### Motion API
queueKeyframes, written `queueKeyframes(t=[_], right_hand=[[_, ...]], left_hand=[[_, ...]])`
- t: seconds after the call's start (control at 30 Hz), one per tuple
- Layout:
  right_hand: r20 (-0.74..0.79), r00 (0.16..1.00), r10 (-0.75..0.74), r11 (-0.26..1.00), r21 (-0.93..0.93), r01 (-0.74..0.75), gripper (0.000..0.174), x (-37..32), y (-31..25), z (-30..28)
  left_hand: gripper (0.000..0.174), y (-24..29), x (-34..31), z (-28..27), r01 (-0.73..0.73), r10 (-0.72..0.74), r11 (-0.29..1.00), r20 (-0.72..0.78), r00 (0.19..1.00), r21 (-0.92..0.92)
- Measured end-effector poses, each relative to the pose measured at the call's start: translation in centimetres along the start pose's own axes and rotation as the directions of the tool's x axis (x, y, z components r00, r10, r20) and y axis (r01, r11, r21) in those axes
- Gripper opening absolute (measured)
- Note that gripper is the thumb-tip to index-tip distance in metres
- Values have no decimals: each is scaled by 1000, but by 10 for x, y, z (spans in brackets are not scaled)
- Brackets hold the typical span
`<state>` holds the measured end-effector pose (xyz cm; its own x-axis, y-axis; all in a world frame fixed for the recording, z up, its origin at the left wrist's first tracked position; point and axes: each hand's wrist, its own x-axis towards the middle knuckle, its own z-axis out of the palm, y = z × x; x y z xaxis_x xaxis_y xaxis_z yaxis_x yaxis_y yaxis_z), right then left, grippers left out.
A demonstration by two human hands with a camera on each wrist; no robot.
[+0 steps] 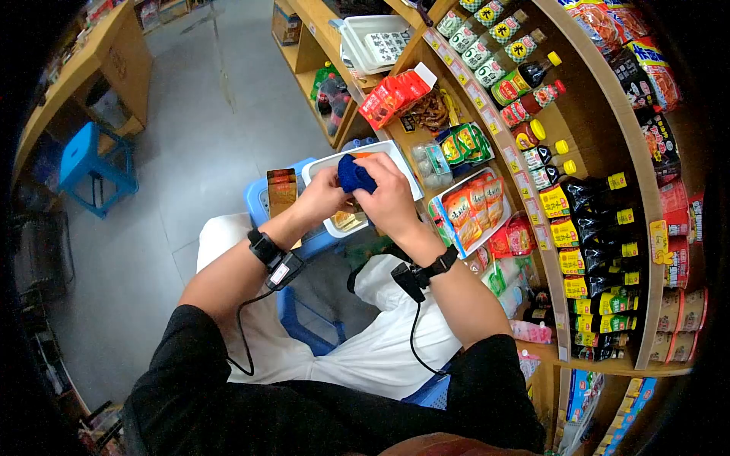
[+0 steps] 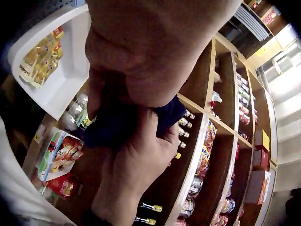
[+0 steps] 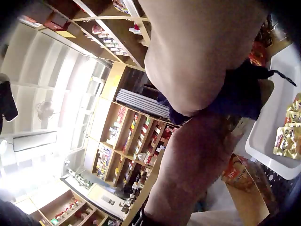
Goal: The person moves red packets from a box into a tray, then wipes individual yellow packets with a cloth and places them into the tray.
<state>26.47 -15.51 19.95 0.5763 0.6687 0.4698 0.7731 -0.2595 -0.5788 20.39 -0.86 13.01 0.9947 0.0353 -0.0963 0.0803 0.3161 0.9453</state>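
Note:
A dark blue cloth (image 1: 355, 175) is bunched between both hands, above a white tray. In the head view the left hand (image 1: 324, 194) pinches its left side and the right hand (image 1: 386, 190) grips its right side, with fingers curled over the top. The same blue cloth (image 2: 113, 127) shows in the left wrist view, partly hidden by the hands. A thin dark cord (image 3: 285, 77) trails from the cloth in the right wrist view. Gold packets (image 2: 43, 59) lie in the white tray (image 2: 70, 89) beneath.
A blue stool (image 1: 258, 199) supports the tray, with a brown box (image 1: 282, 190) beside it. Shelves at the right hold dark sauce bottles (image 1: 593, 201), red packets (image 1: 395, 95) and a tray of orange packs (image 1: 471, 209). Another blue stool (image 1: 91, 163) stands at the left.

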Motion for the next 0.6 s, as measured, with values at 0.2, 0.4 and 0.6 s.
queueKeyframes(t=[0.2,0.4,0.6], right_hand=[[13,999,49,998,-32,-48,38,2,2,-5],[-104,989,108,991,-73,-116,33,7,15,-13],[-144,968,204,969,-113,-221,32,5,33,-16]], left_hand=[[19,0,0,-3,25,-26,999,39,999,31],[27,0,2,-4,31,-26,999,112,993,-40],[29,7,-1,-2,48,-45,999,99,994,-22]])
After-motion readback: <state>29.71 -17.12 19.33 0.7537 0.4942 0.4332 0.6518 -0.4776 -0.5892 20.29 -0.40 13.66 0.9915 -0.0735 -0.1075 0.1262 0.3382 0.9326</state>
